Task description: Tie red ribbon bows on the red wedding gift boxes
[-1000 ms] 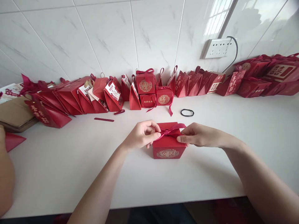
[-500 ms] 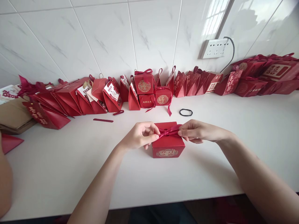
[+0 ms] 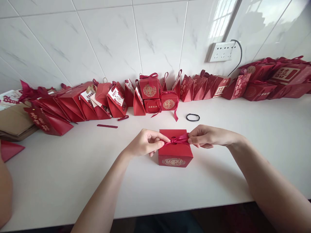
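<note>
A red gift box [image 3: 175,156] with a gold round emblem on its front stands upright on the white table. Across its lid runs a dark pink ribbon [image 3: 178,139], knotted near the middle. My left hand [image 3: 148,142] is at the box's left side, thumb and fingers closed on the ribbon's left part, with the index finger stretched toward the knot. At the right, my right hand [image 3: 206,136] pinches the ribbon between thumb and fingers. The ends of the ribbon inside my fingers are hidden.
Several red gift boxes [image 3: 149,92] and bags line the tiled wall. A black elastic band [image 3: 193,117] and a dark red strip [image 3: 107,126] lie behind the box. Brown paper bags [image 3: 17,121] are at left, near another person's arm [image 3: 5,194]. A power socket [image 3: 222,52] hangs on the wall.
My left index finger has moved right, close to the knot. The ribbon right of the knot looks flatter and tauter, and my right hand has shifted slightly right.
</note>
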Demonstrator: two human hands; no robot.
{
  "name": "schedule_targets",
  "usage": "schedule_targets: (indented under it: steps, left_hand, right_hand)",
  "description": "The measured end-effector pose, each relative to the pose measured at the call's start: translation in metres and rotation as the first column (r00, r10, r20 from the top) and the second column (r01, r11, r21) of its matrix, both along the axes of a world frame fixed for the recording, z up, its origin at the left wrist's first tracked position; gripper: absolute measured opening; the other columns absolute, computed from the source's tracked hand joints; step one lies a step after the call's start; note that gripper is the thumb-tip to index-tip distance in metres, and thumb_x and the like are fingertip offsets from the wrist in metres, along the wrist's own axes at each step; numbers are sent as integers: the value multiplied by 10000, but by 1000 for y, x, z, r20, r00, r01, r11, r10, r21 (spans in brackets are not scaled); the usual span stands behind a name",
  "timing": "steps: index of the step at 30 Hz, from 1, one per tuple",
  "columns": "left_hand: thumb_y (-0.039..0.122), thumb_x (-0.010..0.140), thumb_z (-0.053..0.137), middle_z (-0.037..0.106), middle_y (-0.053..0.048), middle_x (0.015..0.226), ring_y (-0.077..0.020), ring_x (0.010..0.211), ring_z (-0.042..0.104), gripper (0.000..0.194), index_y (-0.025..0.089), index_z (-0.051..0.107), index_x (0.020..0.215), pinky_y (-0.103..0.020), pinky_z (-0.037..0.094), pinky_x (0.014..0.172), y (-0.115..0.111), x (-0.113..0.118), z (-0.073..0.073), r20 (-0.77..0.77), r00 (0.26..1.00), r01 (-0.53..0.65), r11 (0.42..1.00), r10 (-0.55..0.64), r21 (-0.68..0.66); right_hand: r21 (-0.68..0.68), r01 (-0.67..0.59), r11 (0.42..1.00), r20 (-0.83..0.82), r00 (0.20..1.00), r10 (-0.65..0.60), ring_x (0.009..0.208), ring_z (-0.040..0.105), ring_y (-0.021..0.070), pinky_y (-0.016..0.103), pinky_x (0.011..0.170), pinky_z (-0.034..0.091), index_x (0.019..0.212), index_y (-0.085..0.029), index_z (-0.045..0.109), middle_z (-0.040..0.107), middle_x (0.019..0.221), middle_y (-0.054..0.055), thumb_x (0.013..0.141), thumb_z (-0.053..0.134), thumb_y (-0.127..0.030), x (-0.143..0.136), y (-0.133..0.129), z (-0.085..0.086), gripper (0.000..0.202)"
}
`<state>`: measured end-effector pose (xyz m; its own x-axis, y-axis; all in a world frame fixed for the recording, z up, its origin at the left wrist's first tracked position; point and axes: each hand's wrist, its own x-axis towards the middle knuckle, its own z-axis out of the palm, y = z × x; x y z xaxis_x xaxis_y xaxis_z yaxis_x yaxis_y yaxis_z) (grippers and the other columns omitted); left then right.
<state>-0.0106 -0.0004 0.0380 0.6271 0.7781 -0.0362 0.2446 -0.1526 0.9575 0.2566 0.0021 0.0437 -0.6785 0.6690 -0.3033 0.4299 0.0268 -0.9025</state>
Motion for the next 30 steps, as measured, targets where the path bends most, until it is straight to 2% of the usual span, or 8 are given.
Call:
schedule_targets:
  steps: [5,7,9,11,13,16,19,30]
  left_hand:
    - [214,778,576,507,40,500,-57,394,475,215,140,718,921,-161,377,388,0,1,-1,-16,1000,26,1000,-26,14]
    - [212,773,571,516,34,503,-61,407,471,222,142,721,921,-167,389,399,-2,3,-2,-18,999,35,999,-35,24]
    - [197,758,569,518,28,502,-63,424,461,224,136,725,906,-172,387,418,-5,6,-3,-17,999,43,998,-42,47]
    - [180,744,567,510,23,500,-61,435,438,223,125,730,885,-175,357,426,-9,11,-4,-21,998,66,995,-64,73]
    - [170,735,563,505,17,509,-55,443,409,220,114,733,863,-179,312,424,-14,16,-4,-22,995,104,991,-102,84]
    - [172,730,570,454,33,511,-49,459,367,218,109,726,868,-183,287,441,-17,21,-4,3,993,115,989,-116,97]
    - [201,726,603,393,56,503,-52,480,354,215,123,708,897,-186,311,475,-16,22,-5,24,997,69,990,-72,127]
    - [213,715,619,657,-49,678,-101,562,525,188,128,741,829,-201,419,514,-20,22,-4,-26,994,113,977,-111,179]
  right_hand:
    - [14,-50,999,13,999,49,408,285,40,211,401,170,585,-150,506,338,464,-63,819,603,-483,6,-1,5,419]
    - [68,81,994,-37,996,-78,402,248,45,221,401,155,576,-155,508,309,438,-65,792,610,-547,9,-1,9,459]
    - [168,358,919,-155,930,-334,419,252,54,230,404,182,578,-163,505,338,464,-48,770,602,-601,8,-2,12,488]
    - [295,572,766,-262,819,-510,485,361,82,242,447,299,632,-167,548,463,580,-1,763,606,-601,1,-3,12,457]
    - [411,578,705,-294,816,-498,678,523,139,277,618,434,726,-175,610,587,808,49,768,619,-560,-10,-5,9,387]
    - [399,367,840,-246,926,-287,957,577,198,327,857,441,860,-172,645,621,1029,78,803,602,-502,-27,-10,1,338]
    - [220,191,957,-239,961,-136,911,602,181,327,827,460,981,-145,609,643,1007,82,821,600,-444,-35,-12,-7,339]
    - [114,54,992,-222,975,-28,958,592,167,295,812,480,1109,-163,565,620,1074,64,788,669,-322,-35,-15,-4,373]
